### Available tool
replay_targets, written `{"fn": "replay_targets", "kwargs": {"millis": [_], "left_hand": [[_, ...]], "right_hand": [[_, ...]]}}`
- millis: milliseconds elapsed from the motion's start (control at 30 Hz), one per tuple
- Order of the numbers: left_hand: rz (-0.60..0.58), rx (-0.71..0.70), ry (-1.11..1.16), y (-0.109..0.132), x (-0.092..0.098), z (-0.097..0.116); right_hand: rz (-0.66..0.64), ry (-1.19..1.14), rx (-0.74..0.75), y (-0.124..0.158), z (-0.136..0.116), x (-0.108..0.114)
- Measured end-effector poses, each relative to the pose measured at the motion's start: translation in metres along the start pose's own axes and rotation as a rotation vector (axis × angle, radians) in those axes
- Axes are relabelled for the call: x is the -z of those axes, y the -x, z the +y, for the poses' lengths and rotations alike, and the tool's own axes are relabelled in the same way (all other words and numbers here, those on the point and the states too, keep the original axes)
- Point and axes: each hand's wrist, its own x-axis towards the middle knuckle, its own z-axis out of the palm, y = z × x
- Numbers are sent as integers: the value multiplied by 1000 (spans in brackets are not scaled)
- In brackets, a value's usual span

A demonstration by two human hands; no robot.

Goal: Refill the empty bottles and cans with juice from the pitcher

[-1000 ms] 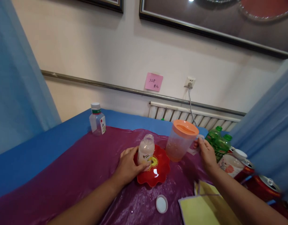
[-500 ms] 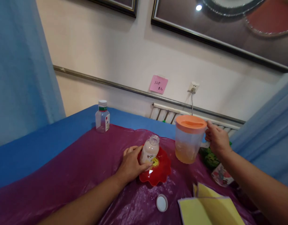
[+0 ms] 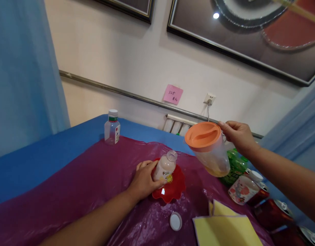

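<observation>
Pitcher point(image 3: 210, 153) newly tipped, right hand point(image 3: 238, 135) holding it, some fingertips seemingly hidden

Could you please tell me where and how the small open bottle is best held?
Probably around the lower body of the small open bottle, from its left, where the left hand holds it. The bottle leans right, toward the pitcher, so a side grip on its wide body leaves the narrow neck clear.
</observation>
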Motion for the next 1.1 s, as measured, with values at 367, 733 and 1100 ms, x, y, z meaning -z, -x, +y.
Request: {"fn": "replay_targets", "kwargs": {"millis": [367, 733, 1100], "left_hand": [[-49, 31, -9, 2, 5, 6], [-49, 23, 16, 4, 6, 8], [-49, 9, 12, 5, 7, 10]], "right_hand": [[-170, 270, 227, -7, -37, -14], [-238, 350, 261, -8, -47, -16], [-284, 381, 294, -6, -53, -17]]}}
